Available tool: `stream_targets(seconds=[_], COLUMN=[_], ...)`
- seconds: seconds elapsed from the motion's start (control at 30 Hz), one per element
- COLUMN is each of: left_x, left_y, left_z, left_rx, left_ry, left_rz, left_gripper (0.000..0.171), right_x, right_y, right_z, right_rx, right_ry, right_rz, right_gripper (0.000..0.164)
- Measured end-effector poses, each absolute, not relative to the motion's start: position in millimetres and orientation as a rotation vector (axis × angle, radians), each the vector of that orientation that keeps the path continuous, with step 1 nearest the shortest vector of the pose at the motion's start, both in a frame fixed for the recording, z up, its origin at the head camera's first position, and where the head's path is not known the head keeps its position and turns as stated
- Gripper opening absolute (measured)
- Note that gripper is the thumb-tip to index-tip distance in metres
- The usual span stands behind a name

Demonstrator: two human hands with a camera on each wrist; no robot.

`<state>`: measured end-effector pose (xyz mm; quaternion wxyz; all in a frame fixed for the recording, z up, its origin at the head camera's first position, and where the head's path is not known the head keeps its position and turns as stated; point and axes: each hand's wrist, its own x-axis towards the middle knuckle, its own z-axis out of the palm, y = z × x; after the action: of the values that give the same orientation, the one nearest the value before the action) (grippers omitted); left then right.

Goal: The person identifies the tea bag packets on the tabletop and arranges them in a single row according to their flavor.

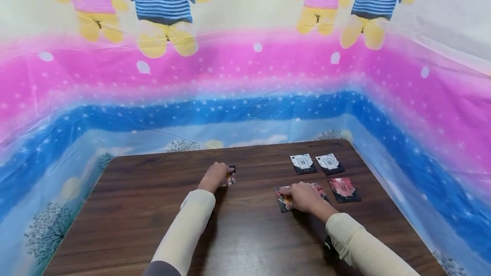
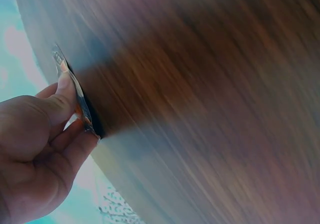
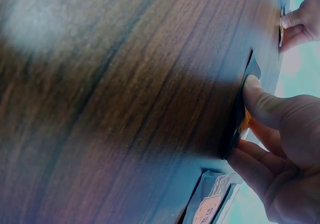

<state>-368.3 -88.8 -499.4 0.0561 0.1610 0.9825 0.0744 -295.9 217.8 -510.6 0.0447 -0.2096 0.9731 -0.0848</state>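
My left hand pinches a small flat packet with dark, orange and white print, toward the far middle of the table. In the left wrist view the thumb lies on one face of this packet, with fingers at its lower edge. Farther right, my right hand grips a similar dark and orange packet. Its thumb presses on that packet in the right wrist view, and fingertips meet the lower end. A red packet shows partly behind the right hand.
Two white-and-black packets lie side by side at the back right of the brown wooden table. Nearer, another red-and-black packet lies right of the right hand. A printed cloth surrounds the table's back and sides.
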Motion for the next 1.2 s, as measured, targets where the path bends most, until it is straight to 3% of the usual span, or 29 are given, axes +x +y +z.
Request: stream_targets(seconds=[1.2], left_x=[-350], left_y=[-191], left_z=[-498], left_rx=[0.309], left_ry=[2.984], left_rz=[0.203], left_gripper=[0.051], right_x=[-296], right_y=[217], right_z=[-512], right_rx=[-0.608], right_ry=[2.969], right_rz=[-0.247], right_gripper=[0.049])
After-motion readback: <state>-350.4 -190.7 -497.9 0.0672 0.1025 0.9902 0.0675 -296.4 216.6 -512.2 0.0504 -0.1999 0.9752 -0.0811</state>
